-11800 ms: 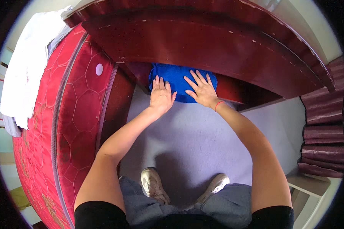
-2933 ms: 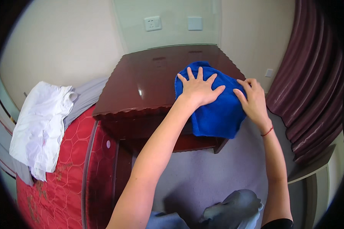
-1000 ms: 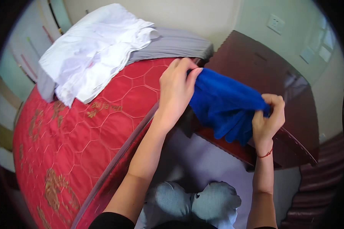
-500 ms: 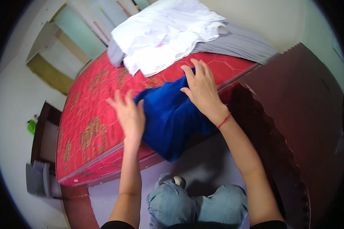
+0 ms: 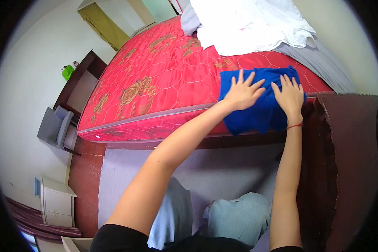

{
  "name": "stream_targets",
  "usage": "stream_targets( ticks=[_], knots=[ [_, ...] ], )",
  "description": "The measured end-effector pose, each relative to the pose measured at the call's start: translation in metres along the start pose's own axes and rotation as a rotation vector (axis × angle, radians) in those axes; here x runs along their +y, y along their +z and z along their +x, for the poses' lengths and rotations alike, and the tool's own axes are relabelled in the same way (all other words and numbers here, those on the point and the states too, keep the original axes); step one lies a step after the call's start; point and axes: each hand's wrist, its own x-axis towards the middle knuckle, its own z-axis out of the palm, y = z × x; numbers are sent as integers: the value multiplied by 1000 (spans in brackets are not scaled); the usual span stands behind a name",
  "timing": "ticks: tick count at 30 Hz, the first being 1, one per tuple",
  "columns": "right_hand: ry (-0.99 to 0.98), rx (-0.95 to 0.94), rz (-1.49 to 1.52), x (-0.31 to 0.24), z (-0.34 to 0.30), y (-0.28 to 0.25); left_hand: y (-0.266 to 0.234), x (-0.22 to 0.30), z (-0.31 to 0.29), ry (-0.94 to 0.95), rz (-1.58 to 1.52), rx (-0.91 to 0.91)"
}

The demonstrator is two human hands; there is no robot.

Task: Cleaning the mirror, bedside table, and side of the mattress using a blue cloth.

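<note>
A blue cloth (image 5: 256, 115) lies over the near edge of the red patterned mattress (image 5: 172, 80), its lower part hanging down the side. My left hand (image 5: 243, 93) rests on its upper left part, palm down with the fingers spread. On the cloth's right part my right hand (image 5: 290, 98) also lies flat, fingers pointing away from me and a red string round the wrist. The bits of cloth beneath both palms are hidden.
A white garment (image 5: 248, 29) and grey fabric (image 5: 323, 67) lie at the mattress's far right. Close on the right stands a dark brown headboard-like panel (image 5: 353, 147). At left are a grey chair (image 5: 52, 128), a dark desk (image 5: 82, 80) and a white cabinet (image 5: 58, 201).
Both hands have come down from above onto the blue cloth, which now lies flatter over the mattress edge. The view has shifted left, so the bed things appear farther right.
</note>
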Motion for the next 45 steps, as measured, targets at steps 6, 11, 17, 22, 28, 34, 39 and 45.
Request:
stream_targets(
  ticks=[6, 11, 17, 22, 28, 34, 39, 45],
  knots=[
    [-53, 20, -66, -1, -8, -5, 1, 5, -5, 34, -118, 55],
    [-144, -189, 25, -17, -23, -31, -3, -20, -50, 126, -104, 133],
    [-412, -276, 6, -138, -54, -49, -21, -103, -143, 203, 141, 421],
    [-806, -79, 73, -273, -79, -26, -57, -208, -247, 216, 293, 481],
    [-960, 111, 323, -453, -114, 18, -101, -332, -389, 34, 393, 476],
    [-1066, 408, 380, -589, -166, 62, -99, -434, -512, -163, 664, 738],
    [-1297, 455, 83, -555, -162, 78, -20, -440, -500, -189, 600, 890],
    [-1034, -397, -76, -369, -172, 112, 56, -355, -426, -148, 276, 395]
  ],
)
